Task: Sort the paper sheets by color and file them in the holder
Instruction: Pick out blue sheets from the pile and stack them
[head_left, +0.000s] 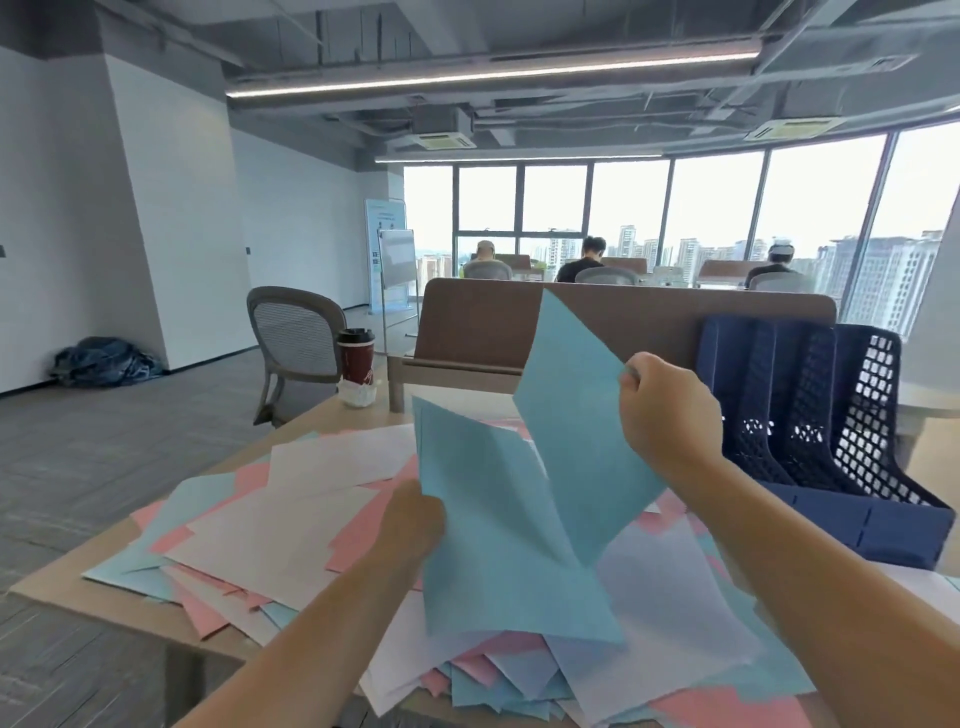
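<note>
**Blue sheets gathered in both hands above the mixed pile**

The person is pulling the blue paper out of the jumble. The left hand (413, 519) grips the lower left edge of a blue sheet (498, 545), fingers curled round it. It holds the paper up off the table as a collecting stack, though I cannot tell whether it is one sheet or several. The right hand (667, 408) pinches the edge of a second blue sheet (571, 405) between thumb and curled fingers. That sheet is lifted high and tilted, its lower corner meeting the sheet in the left hand, probably so the two can be squared together.

Below them the pile (291, 519) of pink, white and blue sheets lies fanned loosely across the table (306, 421), with some sheets hanging over the near edge. Spreading them this way lets each colour be spotted.

The dark blue mesh holder (810, 415) stands just right of the pile, slots facing the person and within easy reach of the right hand. No paper shows in its slots, so the filing looks barely begun. A coffee cup (356, 358) sits at the far corner, clear of the paper.
</note>
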